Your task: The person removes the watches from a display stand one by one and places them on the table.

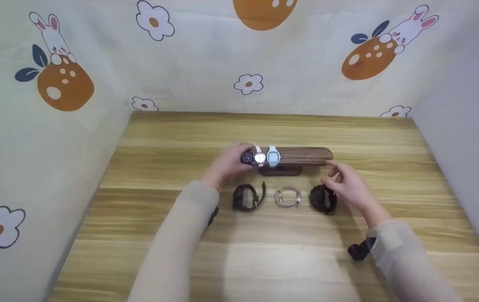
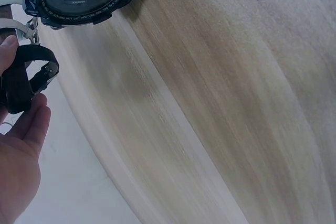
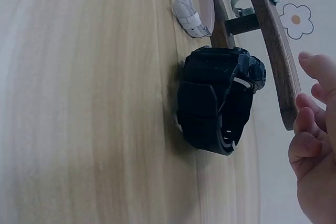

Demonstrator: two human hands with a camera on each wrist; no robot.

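Note:
A dark wooden watch stand (image 1: 306,156) carries three watches on its bar. At the bar's left end, my left hand (image 1: 232,161) pinches a small black watch (image 1: 247,157) between thumb and fingers; its strap (image 2: 39,53) loops round the bar in the left wrist view. Beside it sit a white-strapped watch (image 1: 260,157) with a round face and a pale blue square watch (image 1: 273,157). My right hand (image 1: 350,186) is at the bar's right end, its loosely bent fingers (image 3: 304,121) seeming to touch the tip. It holds nothing.
In front of the stand lie a black watch (image 1: 243,198) with its strap undone, a pale-strapped watch (image 1: 288,197) and a chunky black watch (image 1: 322,199), close to the right hand. Patterned cloth walls (image 1: 197,63) surround the wooden table (image 1: 172,130).

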